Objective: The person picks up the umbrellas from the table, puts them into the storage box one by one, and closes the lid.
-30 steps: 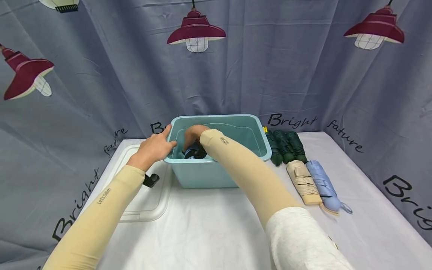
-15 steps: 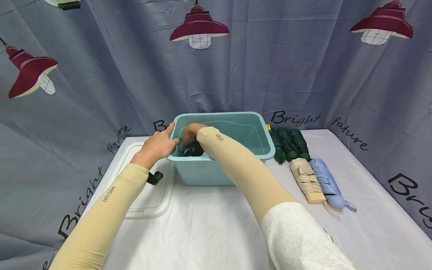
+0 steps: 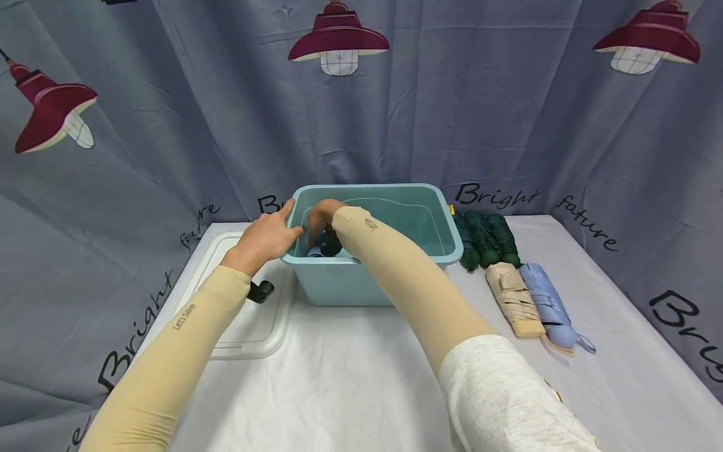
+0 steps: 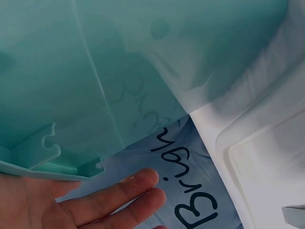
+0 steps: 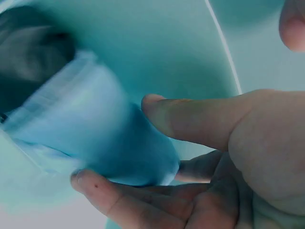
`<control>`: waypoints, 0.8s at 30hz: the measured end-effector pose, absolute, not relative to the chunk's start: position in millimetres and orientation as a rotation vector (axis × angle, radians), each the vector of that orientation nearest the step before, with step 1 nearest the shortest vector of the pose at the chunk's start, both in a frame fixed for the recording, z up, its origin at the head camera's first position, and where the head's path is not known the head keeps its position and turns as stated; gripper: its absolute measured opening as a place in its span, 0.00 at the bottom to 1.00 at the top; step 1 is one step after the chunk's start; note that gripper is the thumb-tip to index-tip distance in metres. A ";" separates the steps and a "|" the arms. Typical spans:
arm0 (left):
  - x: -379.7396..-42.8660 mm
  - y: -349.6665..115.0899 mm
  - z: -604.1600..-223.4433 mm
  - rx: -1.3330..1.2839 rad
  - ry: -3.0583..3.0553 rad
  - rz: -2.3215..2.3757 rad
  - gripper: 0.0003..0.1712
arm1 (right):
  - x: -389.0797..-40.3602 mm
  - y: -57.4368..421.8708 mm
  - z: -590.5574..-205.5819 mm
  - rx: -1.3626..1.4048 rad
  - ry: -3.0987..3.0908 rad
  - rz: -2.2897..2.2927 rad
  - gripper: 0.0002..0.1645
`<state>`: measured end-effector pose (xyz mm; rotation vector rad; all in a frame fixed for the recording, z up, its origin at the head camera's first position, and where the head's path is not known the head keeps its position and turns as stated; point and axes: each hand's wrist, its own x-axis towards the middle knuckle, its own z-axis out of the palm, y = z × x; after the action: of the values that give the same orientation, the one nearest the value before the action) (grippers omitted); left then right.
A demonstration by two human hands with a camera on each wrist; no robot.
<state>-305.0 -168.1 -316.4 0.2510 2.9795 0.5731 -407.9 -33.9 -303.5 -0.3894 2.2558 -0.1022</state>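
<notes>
My left hand (image 3: 265,240) holds the left rim of the teal storage box (image 3: 344,285), its thumb over the edge. In the left wrist view its fingers (image 4: 116,195) extend outside the wall, below the rim. My right hand (image 3: 323,218) reaches down inside the box's left end. It holds a light blue folded umbrella (image 5: 83,117): the thumb lies at one side and the fingers pass beneath its end. The umbrella is blurred in the right wrist view. A dark folded bundle (image 5: 31,55) lies beyond it, and the right forearm hides much of the box's inside in the head view.
Several dark green folded umbrellas (image 3: 486,240) lie right of the box. In front of them are a beige one (image 3: 514,298) and a blue one (image 3: 546,304). A white lid (image 3: 248,336) lies at left, partly under the left arm. A printed grey curtain (image 3: 452,113) hangs behind.
The head view has shifted slightly. The left hand stays on the rim, and the right hand stays inside the box's left end with only a small shift.
</notes>
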 end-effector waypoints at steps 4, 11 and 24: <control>-305.6 -167.6 -316.0 0.251 2.975 0.575 0.44 | -408.7 -30.4 -303.9 -0.409 2.254 -0.113 0.39; -305.7 -165.9 -316.9 0.251 2.966 0.591 0.44 | -406.7 -27.8 -301.6 -0.373 2.265 -0.110 0.39; -303.5 -167.0 -317.2 0.249 2.959 0.586 0.44 | -394.1 -29.7 -290.3 -0.460 2.306 -0.054 0.46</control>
<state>-303.5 -167.0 -317.2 0.2492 2.9590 0.5861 -394.1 -29.7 -290.3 -0.4605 2.3060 -0.0543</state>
